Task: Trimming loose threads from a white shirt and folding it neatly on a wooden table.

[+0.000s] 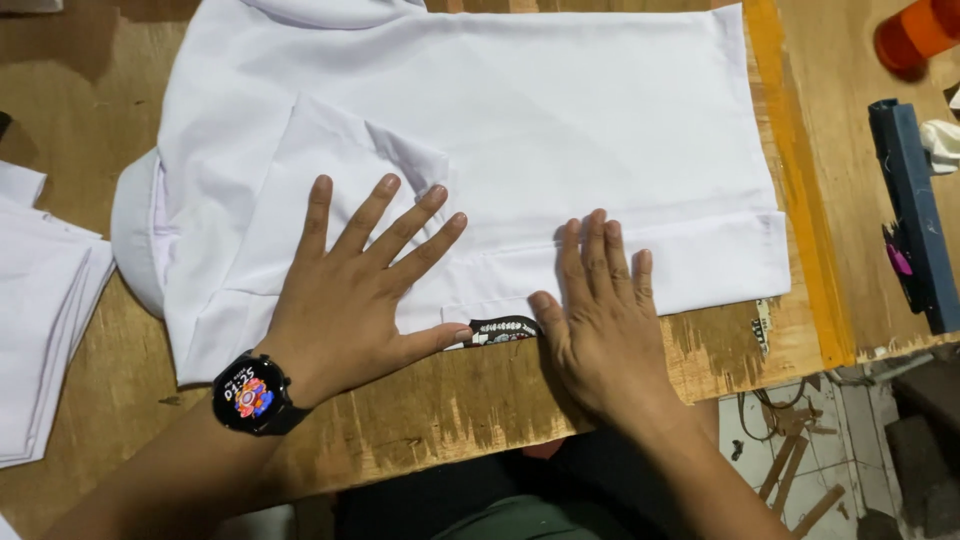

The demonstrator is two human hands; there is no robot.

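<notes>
A white shirt [520,120] lies folded flat on a wooden table [420,420], its collar [135,230] at the left. My left hand [350,290] presses flat on the folded sleeve, fingers spread, a dark smartwatch [250,393] on its wrist. My right hand [600,310] lies flat on the shirt's near edge, fingers together. Between my thumbs a small dark label [500,330] sticks out from under the cloth. Neither hand grips anything.
A stack of folded white cloth [40,310] sits at the left edge. An orange strip [800,200] runs along the table's right side. Beyond it lie a blue bar-shaped tool [915,210] and an orange cylinder [915,35]. The table's near edge drops to a floor with wood scraps [790,470].
</notes>
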